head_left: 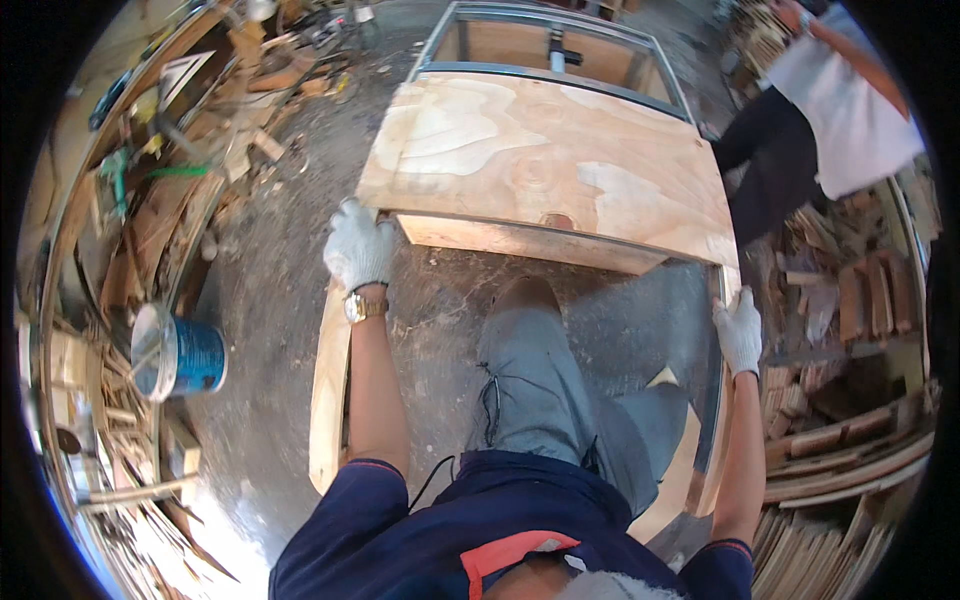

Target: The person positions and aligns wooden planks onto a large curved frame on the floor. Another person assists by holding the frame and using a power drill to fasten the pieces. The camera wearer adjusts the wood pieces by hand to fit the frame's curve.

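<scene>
Gripping a pale wooden frame (331, 400) at both sides above the dark floor (270, 220), with a plywood panel (550, 150) lying across its middle. Holding the frame's left side with the left hand (358, 248), white-gloved and closed at the panel's near left corner. Holding its right side with the right hand (740, 335), likewise gloved, curled just nearer than the panel's near right corner. Wearing grey trousers (530, 390) between the sides. Seeing, past the panel's far edge, a metal-rimmed open section (610, 62); near the floor's left edge, a blue bucket (202, 352); at the right, a co-worker (830, 120) and stacked wood strips (840, 435).
</scene>
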A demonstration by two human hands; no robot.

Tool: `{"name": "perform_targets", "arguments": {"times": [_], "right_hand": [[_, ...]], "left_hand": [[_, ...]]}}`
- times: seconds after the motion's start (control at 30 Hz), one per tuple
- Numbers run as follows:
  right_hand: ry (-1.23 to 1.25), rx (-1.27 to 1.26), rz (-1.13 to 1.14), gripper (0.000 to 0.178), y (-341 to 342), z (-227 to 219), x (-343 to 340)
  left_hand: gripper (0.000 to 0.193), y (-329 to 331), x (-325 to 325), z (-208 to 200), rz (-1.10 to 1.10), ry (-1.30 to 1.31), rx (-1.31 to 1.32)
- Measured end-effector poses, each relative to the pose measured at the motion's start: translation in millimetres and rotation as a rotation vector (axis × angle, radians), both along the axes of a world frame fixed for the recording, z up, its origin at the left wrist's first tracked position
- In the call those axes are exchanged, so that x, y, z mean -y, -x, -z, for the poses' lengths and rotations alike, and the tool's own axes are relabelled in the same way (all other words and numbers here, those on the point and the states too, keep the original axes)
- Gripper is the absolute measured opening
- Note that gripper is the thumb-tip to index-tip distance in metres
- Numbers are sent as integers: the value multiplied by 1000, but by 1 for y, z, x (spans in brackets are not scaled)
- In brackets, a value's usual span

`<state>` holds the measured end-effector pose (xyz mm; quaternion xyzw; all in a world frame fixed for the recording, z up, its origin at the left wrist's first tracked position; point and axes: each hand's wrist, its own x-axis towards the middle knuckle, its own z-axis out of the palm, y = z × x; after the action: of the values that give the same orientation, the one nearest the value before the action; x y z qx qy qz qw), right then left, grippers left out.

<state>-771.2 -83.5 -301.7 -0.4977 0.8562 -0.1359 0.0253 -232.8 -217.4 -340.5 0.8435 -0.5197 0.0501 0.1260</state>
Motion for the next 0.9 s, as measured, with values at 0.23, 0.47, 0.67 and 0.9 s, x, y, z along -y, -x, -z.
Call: {"name": "perform_targets", "arguments": {"times": [0.23, 0.47, 0.67, 0.9], "right_hand": [[-49, 93, 105, 63, -3, -6, -6], [-88, 124, 116, 64, -4, -16, 0], [-132, 127, 158, 61, -5, -11, -5], [-197, 120, 226, 68, -12, -18, 3]], "left_hand": [[45, 2, -1, 2, 56, 23, 175], [49, 3, -2, -5, 70, -6, 120], [51, -1, 0, -4, 77, -84, 207], [56, 1, 0, -8, 68, -72, 127]]}}
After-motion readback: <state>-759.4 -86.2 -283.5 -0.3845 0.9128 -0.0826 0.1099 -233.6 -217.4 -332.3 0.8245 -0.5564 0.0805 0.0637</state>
